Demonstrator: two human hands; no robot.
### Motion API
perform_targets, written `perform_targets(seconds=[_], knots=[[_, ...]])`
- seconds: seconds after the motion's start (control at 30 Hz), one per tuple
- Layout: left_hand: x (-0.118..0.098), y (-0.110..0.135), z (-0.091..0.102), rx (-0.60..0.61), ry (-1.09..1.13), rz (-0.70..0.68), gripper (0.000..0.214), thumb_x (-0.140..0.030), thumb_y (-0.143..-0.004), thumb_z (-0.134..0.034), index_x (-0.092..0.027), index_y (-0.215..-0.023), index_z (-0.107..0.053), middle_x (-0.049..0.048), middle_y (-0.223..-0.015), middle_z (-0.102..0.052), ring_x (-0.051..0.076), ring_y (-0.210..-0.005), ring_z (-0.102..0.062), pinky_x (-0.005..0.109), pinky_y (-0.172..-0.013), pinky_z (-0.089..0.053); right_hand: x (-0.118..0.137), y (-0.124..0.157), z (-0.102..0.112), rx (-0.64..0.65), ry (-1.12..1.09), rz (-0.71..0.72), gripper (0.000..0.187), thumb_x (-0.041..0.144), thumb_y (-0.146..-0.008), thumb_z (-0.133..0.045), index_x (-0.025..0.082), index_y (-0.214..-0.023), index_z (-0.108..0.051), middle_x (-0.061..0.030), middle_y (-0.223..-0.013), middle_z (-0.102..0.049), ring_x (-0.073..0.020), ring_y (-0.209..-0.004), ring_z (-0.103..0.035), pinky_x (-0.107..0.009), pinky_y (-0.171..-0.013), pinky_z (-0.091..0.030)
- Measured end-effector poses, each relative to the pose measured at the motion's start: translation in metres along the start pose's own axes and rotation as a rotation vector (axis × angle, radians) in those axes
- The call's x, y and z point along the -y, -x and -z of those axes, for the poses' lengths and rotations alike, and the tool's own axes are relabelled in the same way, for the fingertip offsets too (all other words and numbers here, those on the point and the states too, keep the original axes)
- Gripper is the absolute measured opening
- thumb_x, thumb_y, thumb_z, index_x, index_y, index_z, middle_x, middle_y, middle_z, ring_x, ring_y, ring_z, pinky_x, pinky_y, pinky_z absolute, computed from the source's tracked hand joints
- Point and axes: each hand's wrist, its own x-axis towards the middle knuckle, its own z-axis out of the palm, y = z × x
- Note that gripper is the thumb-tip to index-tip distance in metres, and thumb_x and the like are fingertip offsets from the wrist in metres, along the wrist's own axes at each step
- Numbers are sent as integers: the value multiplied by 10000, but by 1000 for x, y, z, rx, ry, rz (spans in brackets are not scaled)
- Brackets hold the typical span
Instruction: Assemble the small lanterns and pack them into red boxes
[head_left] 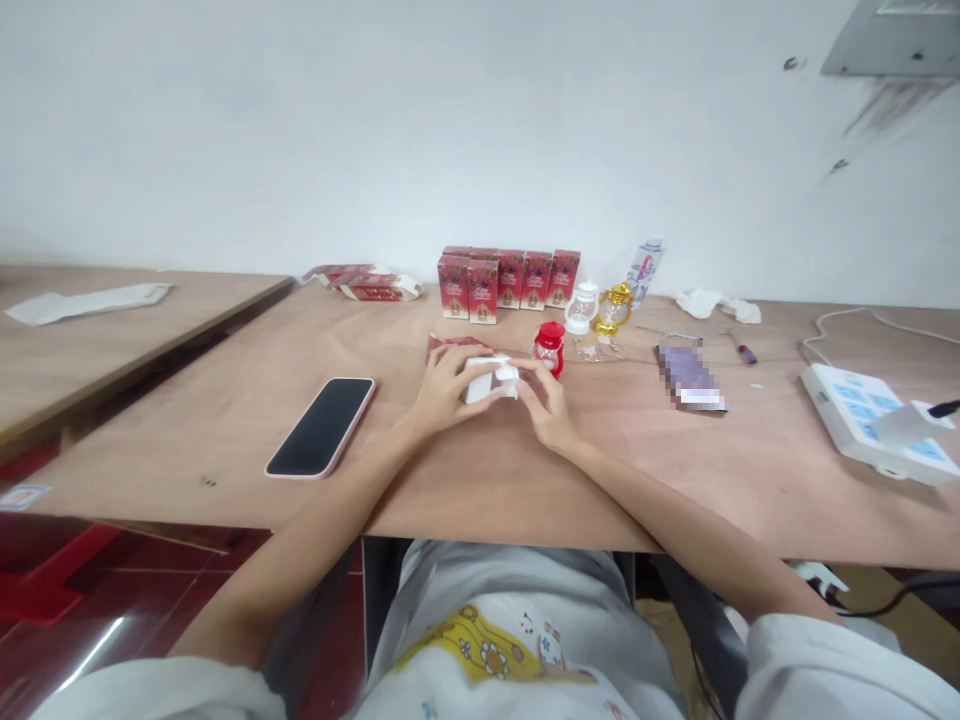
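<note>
Between my hands, above the wooden table, is a small white open-ended box (478, 387) with its flaps standing out. My left hand (444, 392) is closed round the box's left side, thumb below and fingers over the top. At the flaps on the right end, my right hand (550, 408) pinches with thumb and forefinger. A red mini lantern (550, 340) stands just behind my right hand. Something flat and dark red (442, 343) lies behind my left hand, partly hidden by it.
Several red printed boxes (482, 290) stand at the back, with flattened cartons (379, 287) to their left. White (581, 312) and gold lanterns (613, 312) stand right of them. A phone (321, 428) lies left; a power strip (874, 420) and screwdriver (744, 350) lie right.
</note>
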Motion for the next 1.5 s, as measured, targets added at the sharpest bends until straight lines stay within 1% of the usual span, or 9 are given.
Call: perform_targets(seconds=[0.1,0.27,0.57,0.7,0.83,0.97,1.13,1.3,1.5], knots=[[0,0,1,-41,10,18,304,-397,-806,-612,-227,-1057,-593,99,-1150,-633,230,-1082,-578,395,-911,-383,2,0,1,7,0,38,252,409,-904,-469,259,-1062,-596,-51,-1090,-654,-204,-1076,-597,-382,-936,-486],[-1,-1,2,-99,24,3,241,-373,-789,-627,-225,-977,-605,90,-1113,-653,216,-1027,-604,394,-885,-394,-2,0,-1,41,-75,-36,262,425,-838,-583,267,-1047,-584,-53,-1124,-611,-202,-1084,-587,-374,-926,-504],[-1,1,1,30,50,26,293,-401,-803,-585,-248,-1050,-623,83,-1112,-664,229,-1036,-605,420,-927,-357,-3,-2,-9,-2,-169,-159,285,397,-735,-673,252,-880,-474,-45,-1127,-578,-178,-976,-629,-362,-880,-534],[2,0,1,58,57,-26,353,-459,-810,-602,-252,-1095,-604,85,-1132,-659,225,-1045,-601,418,-943,-347,-6,-2,-10,-45,-182,-144,253,334,-734,-676,252,-862,-473,-36,-1077,-586,-169,-936,-630,-354,-868,-525],[5,-1,-2,87,43,-130,517,-507,-814,-602,-198,-1221,-527,139,-1179,-631,252,-1089,-580,411,-918,-360,-10,-3,-8,-84,-161,-165,258,354,-733,-674,244,-859,-478,-42,-1071,-583,-173,-943,-630,-340,-843,-525],[6,-1,-5,85,53,-112,453,-378,-886,-541,-174,-1282,-456,137,-1172,-644,227,-1092,-591,376,-914,-378,-12,-6,-4,-77,-121,-208,354,422,-682,-718,246,-865,-471,-38,-1046,-600,-179,-908,-633,-338,-815,-532],[6,1,-5,111,88,-59,429,-401,-877,-546,-182,-1242,-488,127,-1167,-658,227,-1100,-601,375,-925,-394,-12,-8,-1,-25,-105,-202,404,437,-677,-728,254,-958,-501,-29,-1007,-617,-175,-863,-633,-323,-774,-530],[5,1,-3,137,72,-6,392,-412,-882,-527,-196,-1209,-526,118,-1146,-671,228,-1100,-607,377,-915,-402,-12,-8,-1,-38,-55,-207,368,420,-708,-705,251,-977,-521,-31,-1002,-626,-163,-806,-624,-322,-760,-522],[3,0,-2,74,64,-28,375,-382,-869,-553,-187,-1189,-531,113,-1110,-687,227,-1072,-623,360,-877,-419,-12,-8,-2,-49,-38,-205,358,397,-711,-704,246,-980,-524,-39,-1030,-628,-156,-804,-621,-317,-764,-518]])
